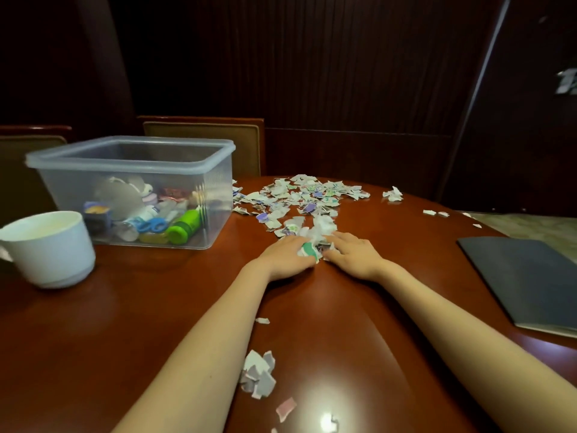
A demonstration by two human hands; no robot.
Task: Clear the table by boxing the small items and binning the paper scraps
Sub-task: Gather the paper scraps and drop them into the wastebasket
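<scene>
Hands: the left hand (pixel 288 254) and right hand (pixel 352 254) sit close together with a clump of scraps (pixel 307 243) pressed between them. The left fingers curl over it and the right fingers lie fairly straight against its other side.
Paper scraps: the main spread (pixel 299 195) lies just beyond the fingertips. A smaller heap (pixel 259 373) lies back between the forearms, and strays (pixel 393 193) lie well right of the right hand.
Small items: the small items (pixel 150 217) are already in the clear box (pixel 131 151), well left of the left hand.
Bin: not in view.
Risk, lifting: the clump looks loose, so it probably sheds pieces unless squeezed from both sides.
Risk, sweeping: a quick drag over the polished surface (pixel 156 307) could fan light bits outward — some over the edge.
Risk, leftovers: bits near the dark folder (pixel 524 276) are easily missed.
</scene>
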